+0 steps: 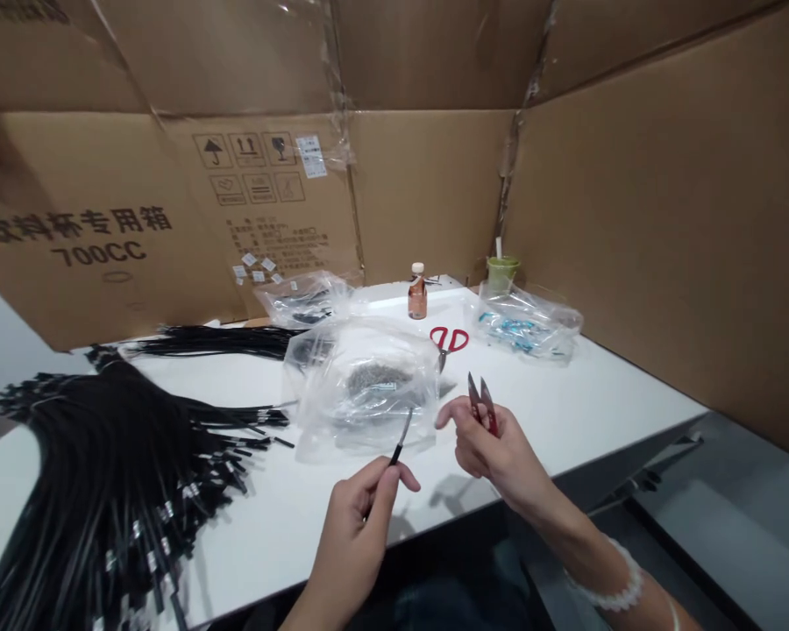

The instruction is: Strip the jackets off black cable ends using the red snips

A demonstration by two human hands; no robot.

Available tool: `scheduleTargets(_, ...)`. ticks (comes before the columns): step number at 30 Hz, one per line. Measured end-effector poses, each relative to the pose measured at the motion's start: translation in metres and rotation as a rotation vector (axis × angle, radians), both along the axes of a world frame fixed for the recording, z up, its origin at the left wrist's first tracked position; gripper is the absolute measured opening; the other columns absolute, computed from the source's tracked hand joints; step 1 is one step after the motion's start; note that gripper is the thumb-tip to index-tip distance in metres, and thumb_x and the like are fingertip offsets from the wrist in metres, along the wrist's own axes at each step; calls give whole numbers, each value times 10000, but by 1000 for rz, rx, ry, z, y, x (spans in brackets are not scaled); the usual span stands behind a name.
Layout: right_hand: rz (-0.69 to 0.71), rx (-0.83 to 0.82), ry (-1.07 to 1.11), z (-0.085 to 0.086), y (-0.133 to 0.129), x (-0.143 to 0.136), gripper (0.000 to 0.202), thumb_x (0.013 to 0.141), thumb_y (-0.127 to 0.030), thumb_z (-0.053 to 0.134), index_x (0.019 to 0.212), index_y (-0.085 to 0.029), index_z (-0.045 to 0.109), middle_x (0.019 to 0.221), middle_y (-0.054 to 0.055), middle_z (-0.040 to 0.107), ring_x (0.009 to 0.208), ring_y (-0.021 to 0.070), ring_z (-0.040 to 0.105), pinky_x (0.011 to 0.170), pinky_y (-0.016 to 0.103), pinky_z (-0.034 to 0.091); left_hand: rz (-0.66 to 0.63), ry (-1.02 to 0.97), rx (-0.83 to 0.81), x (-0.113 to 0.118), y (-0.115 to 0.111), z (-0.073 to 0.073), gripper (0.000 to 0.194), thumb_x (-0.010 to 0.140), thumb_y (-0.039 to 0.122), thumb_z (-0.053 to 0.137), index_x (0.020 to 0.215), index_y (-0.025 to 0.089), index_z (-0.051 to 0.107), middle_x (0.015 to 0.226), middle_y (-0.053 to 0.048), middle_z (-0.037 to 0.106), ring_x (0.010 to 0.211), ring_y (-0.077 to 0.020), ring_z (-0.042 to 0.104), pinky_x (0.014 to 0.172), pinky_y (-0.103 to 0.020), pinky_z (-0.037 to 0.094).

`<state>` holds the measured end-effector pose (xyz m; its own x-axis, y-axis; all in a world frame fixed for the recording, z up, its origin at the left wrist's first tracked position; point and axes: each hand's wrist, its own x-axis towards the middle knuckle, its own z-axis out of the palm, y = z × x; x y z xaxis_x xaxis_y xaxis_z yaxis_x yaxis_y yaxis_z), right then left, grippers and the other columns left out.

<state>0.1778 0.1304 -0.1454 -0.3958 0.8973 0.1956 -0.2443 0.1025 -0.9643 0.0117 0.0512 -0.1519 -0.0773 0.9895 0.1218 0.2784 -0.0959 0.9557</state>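
My left hand (361,517) is closed in a pinch around a thin black cord (396,454), whose stripped greyish tip points up and away from me. Most of that cord's length is hidden by the hand. To the right, my right hand (493,447) is wrapped round a pair of red-handled thread snips (485,405), their two blades pointing up and slightly apart. The snips do not touch the cord. Just beyond both hands lies a clear plastic bag (329,412) with a heap of small grey metal pieces (376,379) inside.
A thick bundle of black cords (118,438) covers the table's left side, with more cords (223,341) behind. Red-handled scissors (448,342), a small bottle (417,294), a green cup (501,273) and a bag of blue items (529,324) stand farther back. Cardboard walls (434,193) enclose the table.
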Motion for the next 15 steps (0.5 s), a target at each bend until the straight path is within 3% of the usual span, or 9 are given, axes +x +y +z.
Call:
scheduleTargets(2,16,20,-29,1,-5,-4,499,870,-628,576,891,-135,653,437,-107,235,391,58,185,398,217,155,5,35,-16,1,-2,-2,468,929,561,431,730,175,605,543,62,263,493,-100,221,493,-253,172)
scheduleTargets(6,-2,62,-83,5,-10,-14,423,827,-559,664,836,-138,686,575,-21,484,525,88,392,495,224,311,3,101,-25,4,-5,-5,442,936,540,419,751,185,607,512,76,197,462,-101,171,473,-262,146)
scheduleTargets(10,-14,-3,-90,3,-9,-16,355,780,-493,724,791,-143,665,599,-15,519,540,89,393,491,217,318,-9,150,-35,5,-5,-8,423,954,507,400,783,185,614,513,78,200,455,-97,171,473,-260,149)
scheduleTargets(15,5,13,-61,4,-8,-11,276,777,-421,735,778,-148,693,712,36,657,624,128,544,593,242,448,-91,12,-88,6,-6,-4,502,930,588,407,743,172,615,519,72,228,474,-93,188,473,-248,146)
